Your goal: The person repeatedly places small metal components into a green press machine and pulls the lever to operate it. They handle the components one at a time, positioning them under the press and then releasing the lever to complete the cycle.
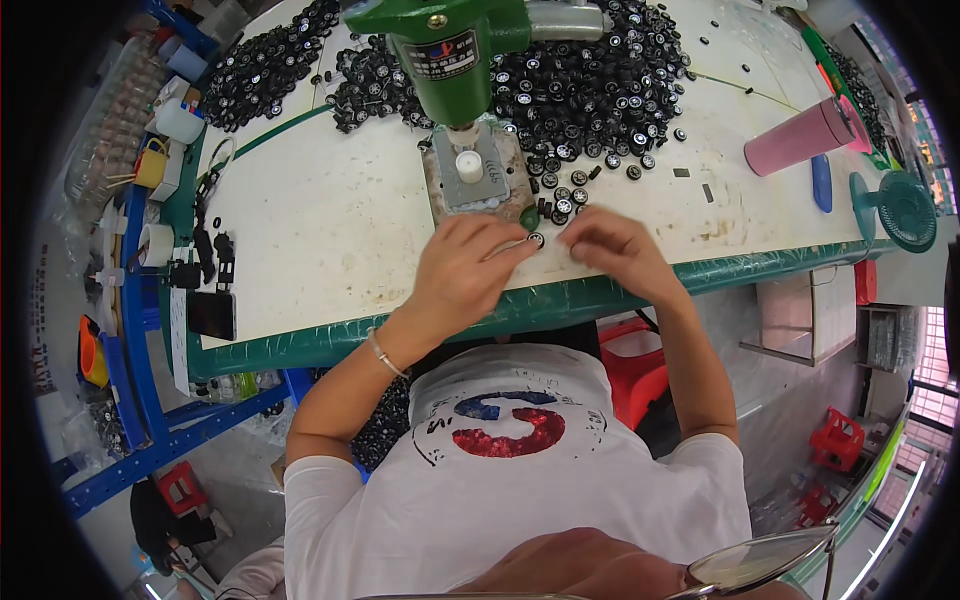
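Note:
My left hand is closed at the front of the table, its thumb and fingertips pinching a small black toy wheel with a silver hub. Just to the right, my right hand has its fingers curled together; whatever they may hold is too small to make out. Beyond my hands stands a green press. Below its ram, a white round holder sits on a grey metal plate. A few loose wheels lie between the press base and my right hand.
A large heap of black wheels covers the back of the white table, with another pile at the far left. To the right are a pink tumbler, a blue object and a green fan. A phone lies left.

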Motion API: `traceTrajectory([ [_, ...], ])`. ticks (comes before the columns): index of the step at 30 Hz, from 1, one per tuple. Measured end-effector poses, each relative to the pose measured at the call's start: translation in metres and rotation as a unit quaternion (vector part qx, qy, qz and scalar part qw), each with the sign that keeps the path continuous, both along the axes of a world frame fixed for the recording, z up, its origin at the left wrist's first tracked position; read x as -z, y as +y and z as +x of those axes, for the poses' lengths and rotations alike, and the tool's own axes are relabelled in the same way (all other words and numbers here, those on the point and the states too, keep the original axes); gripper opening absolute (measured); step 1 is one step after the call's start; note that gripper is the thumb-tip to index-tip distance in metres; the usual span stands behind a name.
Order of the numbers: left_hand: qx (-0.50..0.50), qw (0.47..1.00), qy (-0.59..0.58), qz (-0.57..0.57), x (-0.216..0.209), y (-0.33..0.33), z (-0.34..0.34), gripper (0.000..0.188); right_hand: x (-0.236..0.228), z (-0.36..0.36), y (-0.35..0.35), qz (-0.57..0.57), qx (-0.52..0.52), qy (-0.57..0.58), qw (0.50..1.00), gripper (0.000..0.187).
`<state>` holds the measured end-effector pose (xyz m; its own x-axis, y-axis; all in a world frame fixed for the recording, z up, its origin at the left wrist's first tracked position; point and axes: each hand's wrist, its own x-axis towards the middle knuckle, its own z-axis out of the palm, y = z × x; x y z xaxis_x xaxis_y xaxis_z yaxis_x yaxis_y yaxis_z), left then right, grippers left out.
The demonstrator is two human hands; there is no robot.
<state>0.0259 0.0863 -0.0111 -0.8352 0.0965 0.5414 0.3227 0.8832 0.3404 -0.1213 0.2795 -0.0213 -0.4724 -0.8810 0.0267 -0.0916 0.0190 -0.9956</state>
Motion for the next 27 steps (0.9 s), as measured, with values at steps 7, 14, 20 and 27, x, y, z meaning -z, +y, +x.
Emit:
traceTrajectory([
  [7,-0.071,0.994,-0.020,0.084,-0.005,-0.036,0.029,0.023,0.001,-0.007,-0.025,0.035,0.001,0.292,0.956,0.018],
  [14,-0.151,0.961,-0.030,0.230,-0.006,-0.055,0.039,0.019,-0.001,-0.028,-0.027,-0.017,0.003,0.268,0.963,0.022],
  [20,-0.136,0.950,-0.064,0.274,-0.004,-0.059,0.039,0.015,-0.016,0.015,-0.019,0.076,-0.068,0.280,0.955,0.019],
  [27,-0.196,0.923,-0.043,0.328,-0.002,-0.093,0.011,0.012,0.006,-0.025,-0.022,0.062,0.080,0.331,0.938,0.020],
])
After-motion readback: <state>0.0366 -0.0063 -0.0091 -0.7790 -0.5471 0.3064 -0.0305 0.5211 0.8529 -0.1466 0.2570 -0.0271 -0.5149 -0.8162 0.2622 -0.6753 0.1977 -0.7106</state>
